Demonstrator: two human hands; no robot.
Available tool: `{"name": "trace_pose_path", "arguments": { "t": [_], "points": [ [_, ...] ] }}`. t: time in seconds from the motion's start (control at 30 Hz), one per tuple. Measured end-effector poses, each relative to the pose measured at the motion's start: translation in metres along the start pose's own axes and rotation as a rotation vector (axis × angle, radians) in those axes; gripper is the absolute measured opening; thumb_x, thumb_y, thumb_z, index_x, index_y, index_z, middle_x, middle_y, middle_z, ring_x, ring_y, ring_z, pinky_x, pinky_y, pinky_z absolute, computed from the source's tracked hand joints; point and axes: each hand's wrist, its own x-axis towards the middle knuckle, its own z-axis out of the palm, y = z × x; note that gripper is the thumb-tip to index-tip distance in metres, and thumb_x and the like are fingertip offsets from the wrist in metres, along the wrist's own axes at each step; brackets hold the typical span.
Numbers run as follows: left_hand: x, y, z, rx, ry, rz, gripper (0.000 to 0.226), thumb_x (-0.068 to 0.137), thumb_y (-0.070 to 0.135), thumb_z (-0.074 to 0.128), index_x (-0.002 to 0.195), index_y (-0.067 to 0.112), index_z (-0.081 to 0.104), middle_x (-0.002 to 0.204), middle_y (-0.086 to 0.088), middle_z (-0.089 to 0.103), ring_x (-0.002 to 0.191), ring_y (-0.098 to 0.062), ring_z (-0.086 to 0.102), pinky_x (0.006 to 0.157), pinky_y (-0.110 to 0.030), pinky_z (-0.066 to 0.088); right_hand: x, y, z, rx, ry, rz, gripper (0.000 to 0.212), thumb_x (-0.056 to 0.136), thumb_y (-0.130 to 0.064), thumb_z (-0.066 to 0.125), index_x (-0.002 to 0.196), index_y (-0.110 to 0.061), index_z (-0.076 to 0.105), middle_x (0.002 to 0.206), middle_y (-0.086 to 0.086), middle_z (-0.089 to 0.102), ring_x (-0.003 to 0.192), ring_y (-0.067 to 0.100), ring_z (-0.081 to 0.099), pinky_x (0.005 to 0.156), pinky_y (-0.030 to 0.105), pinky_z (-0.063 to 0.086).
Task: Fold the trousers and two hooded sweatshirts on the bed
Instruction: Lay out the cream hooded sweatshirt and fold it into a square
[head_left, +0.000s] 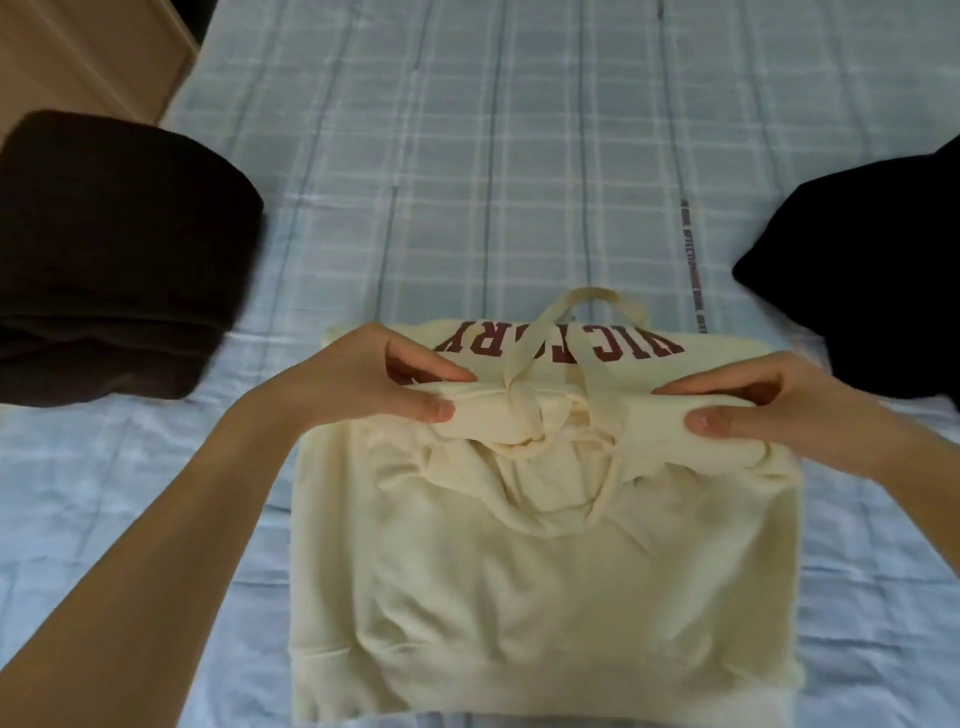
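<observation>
My left grip (384, 387) and my right grip (769, 402) are each clamped on the bunched upper edge of the cream sweatshirt (519, 571). My thumbs point toward me and my fingers curl over the far side, and the drawstring (597, 292) loops out between them across the dark red lettering (623, 347). The sweatshirt lies flat in the middle of the blue checked bed (519, 130), with a folded dark brown garment (114, 260) near it on the left and a black garment (872, 270) just beside it on the right.

Blue checked bedsheet (519, 130), wooden furniture (78, 52).
</observation>
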Motion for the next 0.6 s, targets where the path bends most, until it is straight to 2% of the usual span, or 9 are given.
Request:
{"name": "trace_pose_path", "arguments": {
  "t": [0.1,0.2,0.33,0.5,0.6],
  "points": [
    [-0.014,-0.024,0.018,-0.038,0.022,-0.006,0.039,0.075,0.006,0.081,0.101,0.034,0.075,0.093,0.022,0.074,0.091,0.007,0.068,0.073,-0.003,0.046,-0.013,0.019,0.023,-0.008,0.021,0.028,0.031,0.069,-0.024,0.077,0.097,-0.037,0.080,0.105,-0.011,0.077,0.098,0.005,0.071,0.077,0.015,0.055],
    [-0.036,-0.037,0.031,-0.073,0.056,0.007,0.039,0.075,0.005,0.081,0.101,0.033,0.075,0.089,0.020,0.075,0.086,0.007,0.069,0.068,-0.002,0.047,-0.030,0.028,0.044,0.009,0.058,0.012,0.035,0.070,-0.024,0.076,0.105,-0.029,0.077,0.107,-0.011,0.076,0.101,0.005,0.070,0.077,0.015,0.055],
    [-0.072,-0.037,0.047,-0.079,0.084,0.053,0.038,0.073,0.006,0.081,0.098,0.034,0.075,0.088,0.020,0.075,0.083,0.008,0.069,0.066,-0.001,0.046,-0.066,0.025,0.060,-0.019,0.097,0.000,0.037,0.068,-0.026,0.076,0.105,-0.030,0.076,0.104,-0.016,0.076,0.098,-0.001,0.069,0.076,0.012,0.053],
    [-0.106,-0.051,0.082,-0.071,-0.026,0.000,0.038,0.073,0.009,0.083,0.099,0.036,0.076,0.093,0.020,0.075,0.090,0.008,0.067,0.071,-0.001,0.045,-0.104,0.040,0.071,-0.081,0.012,0.077,0.030,0.080,-0.013,0.077,0.107,-0.025,0.077,0.106,-0.016,0.075,0.101,-0.002,0.068,0.082,0.011,0.052],
    [-0.110,-0.079,0.116,-0.003,-0.094,-0.024,0.041,0.074,0.007,0.083,0.098,0.039,0.074,0.088,0.024,0.074,0.082,0.012,0.065,0.071,-0.003,0.043,-0.109,0.075,0.090,-0.177,-0.058,0.148,0.030,0.083,-0.012,0.077,0.110,-0.023,0.077,0.106,-0.012,0.076,0.105,0.003,0.069,0.090,0.014,0.052]
  ]
}}
